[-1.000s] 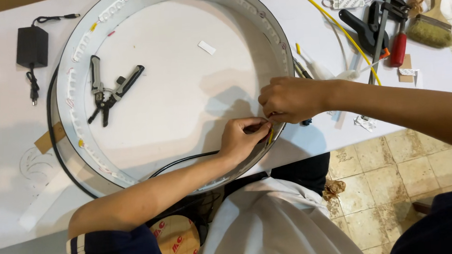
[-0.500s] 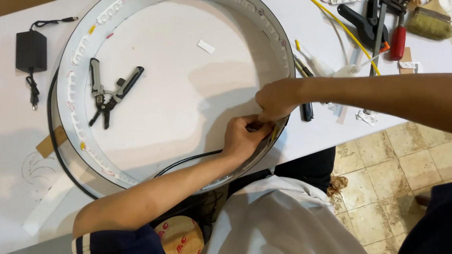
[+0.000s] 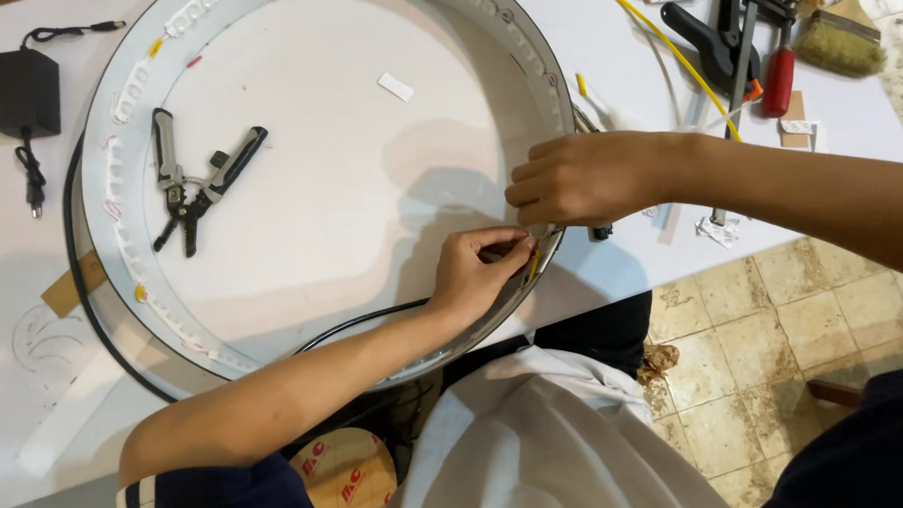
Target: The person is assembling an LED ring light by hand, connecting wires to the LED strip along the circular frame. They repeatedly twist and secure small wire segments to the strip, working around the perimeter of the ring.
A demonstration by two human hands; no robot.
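The big round hoop (image 3: 117, 125) lies flat on the white desk (image 3: 612, 268), its near-right rim under both hands. It looks thin, light and springy — best held by the wall. Left hand (image 3: 477, 273) pinches the strip inside the rim; right hand (image 3: 579, 179) curls over the edge — what its grip holds, I can't tell. Pliers (image 3: 194, 188) lie inside.

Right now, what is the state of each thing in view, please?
left hand: pinching at the ring's inner wall
right hand: resting on the ring's rim
round ring frame: lying flat on the table
pliers: lying inside the ring, untouched
black adapter: unplugged
brush: lying flat
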